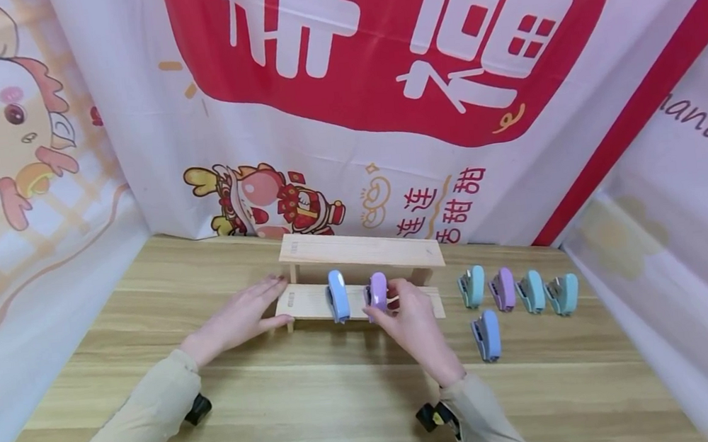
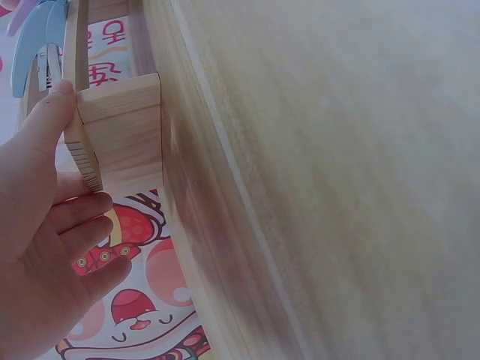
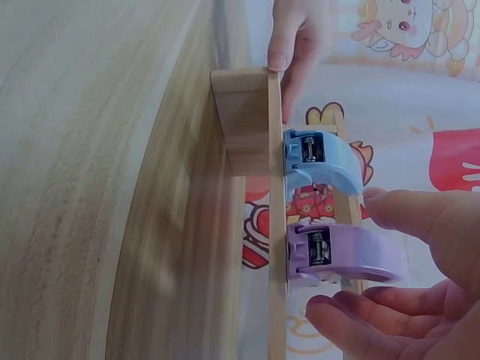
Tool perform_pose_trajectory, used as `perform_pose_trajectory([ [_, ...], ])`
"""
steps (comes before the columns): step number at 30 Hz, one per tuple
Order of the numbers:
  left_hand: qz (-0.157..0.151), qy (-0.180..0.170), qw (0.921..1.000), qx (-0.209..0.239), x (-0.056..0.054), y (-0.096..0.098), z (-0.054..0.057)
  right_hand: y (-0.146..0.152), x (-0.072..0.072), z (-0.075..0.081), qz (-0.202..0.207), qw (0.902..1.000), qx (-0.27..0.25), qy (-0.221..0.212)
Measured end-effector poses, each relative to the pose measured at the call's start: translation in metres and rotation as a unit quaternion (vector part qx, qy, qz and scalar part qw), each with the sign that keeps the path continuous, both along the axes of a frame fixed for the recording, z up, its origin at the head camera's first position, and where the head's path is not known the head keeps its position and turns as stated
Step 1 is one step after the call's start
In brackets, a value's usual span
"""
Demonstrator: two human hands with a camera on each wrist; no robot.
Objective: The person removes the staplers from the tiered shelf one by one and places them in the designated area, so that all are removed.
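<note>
A two-tier wooden shelf (image 1: 357, 250) stands on the table. My left hand (image 1: 242, 317) grips the left end of its lower board (image 2: 84, 154), thumb at the front edge and fingers at the end. On that board a blue stapler (image 1: 338, 296) and a purple stapler (image 1: 377, 294) stand side by side, the purple one to the right. My right hand (image 3: 427, 277) is spread around the purple stapler. In the right wrist view its thumb (image 3: 405, 210) stays apart from the stapler's side, close to the blue stapler, and the fingers lie along the other side.
Right of the shelf, two teal staplers (image 1: 532, 292) (image 1: 564, 295), another teal one (image 1: 473, 286) and a purple one (image 1: 502, 289) form a row. A blue stapler (image 1: 487, 336) lies in front of them. Printed cloth (image 1: 145, 113) hangs behind the table (image 1: 321, 409).
</note>
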State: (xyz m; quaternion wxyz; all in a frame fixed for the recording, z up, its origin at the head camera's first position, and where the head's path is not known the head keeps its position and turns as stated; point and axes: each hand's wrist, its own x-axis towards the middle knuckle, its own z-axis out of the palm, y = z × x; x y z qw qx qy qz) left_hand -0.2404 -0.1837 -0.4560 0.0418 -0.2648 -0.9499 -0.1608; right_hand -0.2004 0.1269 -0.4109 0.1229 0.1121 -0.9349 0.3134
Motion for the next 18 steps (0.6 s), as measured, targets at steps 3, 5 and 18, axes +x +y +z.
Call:
perform_pose_trajectory([
  [3,-0.004,0.007,1.0000,-0.001,-0.0001,0.0001,-0.0001,-0.0023,-0.0011,-0.0010,-0.005,0.9999,0.011,0.009],
  [5,-0.006,0.012,0.9999,-0.002,0.0001,0.0001,0.0002,-0.0032,-0.0019,-0.0018,-0.010,0.9997,0.017,0.014],
  [18,-0.004,0.004,1.0000,-0.003,0.0014,-0.0004,0.0009,-0.0042,-0.0040,-0.0045,-0.003,1.0000,0.005,-0.004],
])
